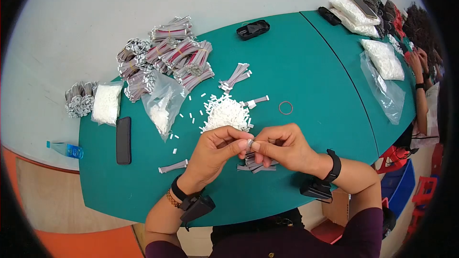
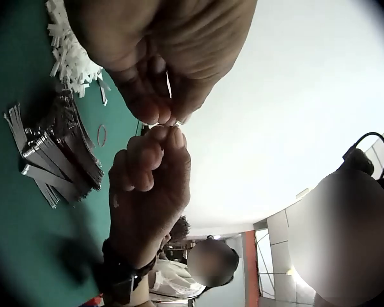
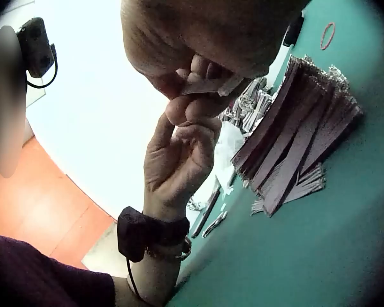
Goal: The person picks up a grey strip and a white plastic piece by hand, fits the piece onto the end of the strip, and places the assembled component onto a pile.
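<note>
Ribbon cable (image 1: pixel 249 144) — mostly hidden — is pinched by the left hand (image 1: pixel 216 152) and right hand (image 1: pixel 285 148).

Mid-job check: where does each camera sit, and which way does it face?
Head: on the person's head, facing forward and down at the table; left hand, right hand, arms show.
Left wrist: on the left wrist, facing the fingertips; both hands, blurred head show.
Right wrist: on the right wrist, facing the fingertips; both hands, left arm, blurred head show.
Shared by both wrist views: red band, cable strips.
</note>
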Available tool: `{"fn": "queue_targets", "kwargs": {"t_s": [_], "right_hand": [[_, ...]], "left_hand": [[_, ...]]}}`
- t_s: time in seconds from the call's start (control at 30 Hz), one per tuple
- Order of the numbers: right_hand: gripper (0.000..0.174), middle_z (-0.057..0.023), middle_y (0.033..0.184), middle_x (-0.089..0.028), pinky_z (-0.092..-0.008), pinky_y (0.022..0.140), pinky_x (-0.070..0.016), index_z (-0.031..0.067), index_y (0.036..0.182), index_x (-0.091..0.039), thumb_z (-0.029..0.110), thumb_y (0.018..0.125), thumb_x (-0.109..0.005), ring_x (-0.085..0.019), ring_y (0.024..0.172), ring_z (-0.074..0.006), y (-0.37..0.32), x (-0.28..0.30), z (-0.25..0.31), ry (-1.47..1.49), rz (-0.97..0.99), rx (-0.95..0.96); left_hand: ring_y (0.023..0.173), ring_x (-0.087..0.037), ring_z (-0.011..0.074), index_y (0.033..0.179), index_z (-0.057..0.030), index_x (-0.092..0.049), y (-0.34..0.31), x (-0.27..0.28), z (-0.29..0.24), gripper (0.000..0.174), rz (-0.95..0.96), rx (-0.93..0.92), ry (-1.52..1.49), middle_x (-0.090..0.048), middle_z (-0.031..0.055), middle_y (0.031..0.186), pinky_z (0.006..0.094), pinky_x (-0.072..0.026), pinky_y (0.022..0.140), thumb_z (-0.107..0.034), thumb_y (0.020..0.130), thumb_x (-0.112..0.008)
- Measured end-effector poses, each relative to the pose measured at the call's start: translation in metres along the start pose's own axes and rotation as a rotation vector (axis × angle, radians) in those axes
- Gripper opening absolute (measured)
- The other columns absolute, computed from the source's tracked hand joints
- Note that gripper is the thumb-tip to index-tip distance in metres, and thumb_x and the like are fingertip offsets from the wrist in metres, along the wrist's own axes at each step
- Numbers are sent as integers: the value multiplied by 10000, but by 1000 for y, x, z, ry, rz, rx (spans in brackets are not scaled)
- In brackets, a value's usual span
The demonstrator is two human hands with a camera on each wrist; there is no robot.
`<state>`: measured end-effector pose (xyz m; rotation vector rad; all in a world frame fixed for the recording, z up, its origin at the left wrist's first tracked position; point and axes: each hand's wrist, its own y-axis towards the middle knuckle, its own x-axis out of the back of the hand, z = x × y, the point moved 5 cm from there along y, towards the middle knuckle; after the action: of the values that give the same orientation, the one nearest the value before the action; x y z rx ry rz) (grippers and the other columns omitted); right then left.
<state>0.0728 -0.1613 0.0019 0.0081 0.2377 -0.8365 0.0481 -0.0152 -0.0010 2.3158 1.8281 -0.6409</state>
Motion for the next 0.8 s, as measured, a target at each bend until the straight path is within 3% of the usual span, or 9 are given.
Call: {"fn": "queue_targets", "kwargs": {"t_s": [0.27,0.37,0.47,0.57,0.8], "right_hand": [[157,-14,656,-611,-170,476,-424,25,799,-616,151,885,-581,-540,556,-30,0,0,-6,10,12,-11],[158,-12,650,-608,-167,468,-411,28,790,-611,152,885,-582,-531,545,-26,1,0,-4,25,13,-4],[155,-12,650,-606,-165,460,-398,29,793,-609,149,887,-579,-519,533,-24,1,-1,-3,33,23,-9],[151,-13,655,-604,-169,454,-385,30,804,-610,148,892,-573,-506,523,-23,0,-3,-3,51,41,-20],[147,-15,658,-602,-178,451,-379,33,825,-618,149,898,-567,-497,513,-26,-1,-6,-3,73,77,-23]], "left_hand": [[751,-557,99,986,41,-624,-4,-5,-13,168,-24,-185,345,-624,80,906,220,-456,665,-11,827,-620],[777,-571,103,997,50,-618,-4,-4,-15,180,20,-191,336,-623,85,921,221,-471,691,-13,828,-621],[870,-597,126,1008,50,-616,-4,-3,-18,184,73,-120,277,-630,91,936,256,-479,813,-23,840,-610],[884,-601,138,1005,54,-617,-3,-2,-18,187,92,-171,311,-630,91,932,262,-478,831,-14,831,-612],[849,-609,158,961,24,-645,-2,-1,-22,168,105,-312,507,-629,98,904,257,-490,761,13,794,-629]]}}
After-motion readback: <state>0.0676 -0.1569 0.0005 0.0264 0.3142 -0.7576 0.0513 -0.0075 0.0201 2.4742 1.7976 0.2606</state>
